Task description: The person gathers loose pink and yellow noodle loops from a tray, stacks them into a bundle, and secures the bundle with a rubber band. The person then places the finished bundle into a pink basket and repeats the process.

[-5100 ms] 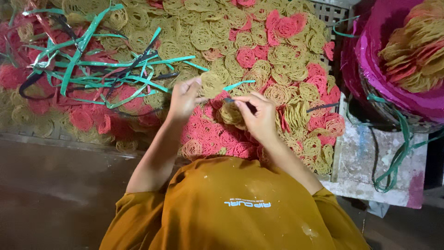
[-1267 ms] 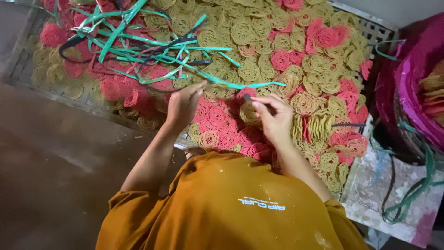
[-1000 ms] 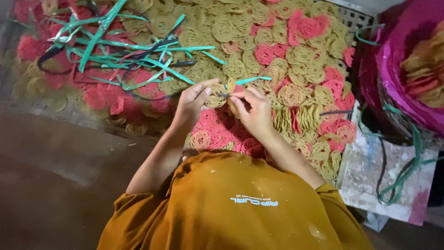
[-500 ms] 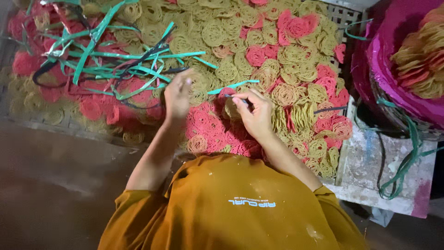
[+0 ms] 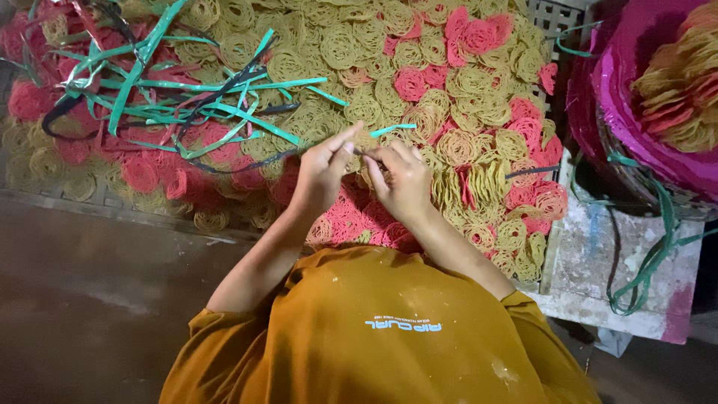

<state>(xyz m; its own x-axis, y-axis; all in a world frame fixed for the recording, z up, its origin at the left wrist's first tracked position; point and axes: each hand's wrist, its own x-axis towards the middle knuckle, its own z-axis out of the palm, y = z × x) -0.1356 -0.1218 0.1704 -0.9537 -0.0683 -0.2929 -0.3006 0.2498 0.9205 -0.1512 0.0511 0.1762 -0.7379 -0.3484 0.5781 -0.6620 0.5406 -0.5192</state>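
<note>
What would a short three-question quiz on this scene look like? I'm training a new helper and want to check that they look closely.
1. True or false: both hands pinch the same green strip.
2. The discs under the hands are which colours?
A. yellow and pink-red
B. blue and white
C. all black
3. On which side of the picture does the pink basket stand?

Key
1. True. The left hand and the right hand meet at the strip, above the discs.
2. A.
3. The right side, holding stacked discs; the loose heap of strips lies at the upper left.
</note>
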